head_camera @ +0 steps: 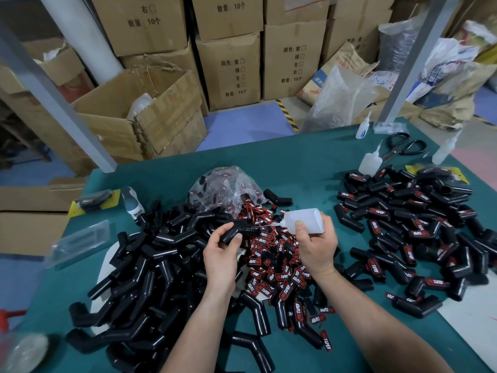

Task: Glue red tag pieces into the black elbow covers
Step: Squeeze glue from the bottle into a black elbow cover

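My left hand (220,251) grips a black elbow cover (240,230) above the middle of the green table (309,162). My right hand (317,243) holds a translucent glue bottle (304,220) on its side, nozzle pointing left and touching the cover's upper arm. Below both hands lies a heap of red tag pieces (277,265) marked TAPER. A big pile of bare black covers (150,278) fills the left side. Covers with red tags in them (419,232) are spread on the right.
A crumpled clear bag (223,189) with more tags lies behind the heap. Spare glue bottles (370,161) and black scissors (403,146) sit at the far right. Packaged items (94,201) rest at the table's left edge. Cardboard boxes (150,109) stand beyond the table.
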Available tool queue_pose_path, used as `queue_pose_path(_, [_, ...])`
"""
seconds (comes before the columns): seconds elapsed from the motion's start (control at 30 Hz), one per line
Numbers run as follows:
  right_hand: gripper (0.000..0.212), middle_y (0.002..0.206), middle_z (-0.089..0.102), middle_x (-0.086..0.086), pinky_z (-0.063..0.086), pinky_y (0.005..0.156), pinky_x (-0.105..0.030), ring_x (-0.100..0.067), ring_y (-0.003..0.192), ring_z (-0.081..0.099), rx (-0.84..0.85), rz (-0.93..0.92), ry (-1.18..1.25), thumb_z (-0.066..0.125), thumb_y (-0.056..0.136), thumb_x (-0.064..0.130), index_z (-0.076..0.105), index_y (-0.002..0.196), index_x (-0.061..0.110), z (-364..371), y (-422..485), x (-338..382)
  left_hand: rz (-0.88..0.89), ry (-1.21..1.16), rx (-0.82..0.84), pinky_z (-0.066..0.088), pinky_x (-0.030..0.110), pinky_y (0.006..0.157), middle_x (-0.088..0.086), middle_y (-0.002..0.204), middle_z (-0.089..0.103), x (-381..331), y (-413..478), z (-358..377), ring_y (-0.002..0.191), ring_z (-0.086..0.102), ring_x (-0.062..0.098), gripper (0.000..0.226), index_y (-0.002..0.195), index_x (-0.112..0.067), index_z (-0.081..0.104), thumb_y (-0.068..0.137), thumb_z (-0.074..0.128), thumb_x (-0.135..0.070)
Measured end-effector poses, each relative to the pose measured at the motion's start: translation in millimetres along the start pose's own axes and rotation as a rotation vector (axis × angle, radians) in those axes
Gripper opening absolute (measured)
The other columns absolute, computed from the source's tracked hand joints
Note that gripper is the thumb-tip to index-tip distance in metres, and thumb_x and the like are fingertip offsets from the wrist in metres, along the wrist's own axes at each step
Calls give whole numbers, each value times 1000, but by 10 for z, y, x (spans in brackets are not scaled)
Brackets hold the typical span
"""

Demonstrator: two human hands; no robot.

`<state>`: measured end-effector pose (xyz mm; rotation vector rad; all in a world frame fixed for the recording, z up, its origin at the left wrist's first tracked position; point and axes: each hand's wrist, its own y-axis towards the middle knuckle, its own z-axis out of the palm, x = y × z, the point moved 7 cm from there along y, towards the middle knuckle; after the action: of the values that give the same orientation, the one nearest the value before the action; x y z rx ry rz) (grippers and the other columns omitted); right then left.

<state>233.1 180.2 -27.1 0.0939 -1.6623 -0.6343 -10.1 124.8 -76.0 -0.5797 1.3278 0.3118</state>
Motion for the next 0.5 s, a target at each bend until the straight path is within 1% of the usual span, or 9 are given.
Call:
queue_pose_path(0.07, [29, 91, 63, 28, 45, 60, -9, 7, 73, 59, 4, 3, 15, 64, 83, 40, 55, 104, 58, 2, -8, -10, -1, 3, 0, 59, 33, 88, -6, 100, 79, 1, -2, -1, 90, 76, 10, 35, 107, -37, 76, 92, 76, -5])
queue_pose_path(0.13, [29, 91, 63, 28, 45, 60, -9, 7, 74, 59, 10, -6, 23, 65, 83, 40, 55, 105, 57, 3, -14, -9, 1, 6, -5, 59, 33, 88, -7, 100, 79, -2, -1, -8, 89, 75, 8, 35, 108, -37, 75, 92, 76, -6])
queue_pose_path(0.3, [30, 92, 64, 28, 44, 59, -7, 7, 74, 60, 4, -3, 30, 65, 84, 39, 55, 105, 58, -3, -5, -12, 13, 16, -7, 59, 24, 81, -9, 98, 79, 1, 6, -15, 87, 74, 8, 39, 104, -45, 75, 93, 77, -8])
queue_pose_path(0.4, [30, 91, 63, 29, 44, 59, -6, 8, 73, 60, 4, -1, 35, 65, 84, 38, 55, 105, 58, -5, -1, -13, 10, 14, -8, 59, 29, 82, -8, 98, 79, 16, 10, -18, 85, 74, 7, 36, 106, -43, 75, 93, 77, -9])
queue_pose_path(0.5, [30, 90, 64, 29, 46, 59, -8, 7, 74, 60, 13, -2, 44, 65, 84, 39, 55, 105, 58, 0, -8, -26, 7, 12, -15, 58, 33, 90, -8, 100, 79, 27, 15, -20, 90, 74, 8, 34, 106, -41, 76, 92, 77, -10])
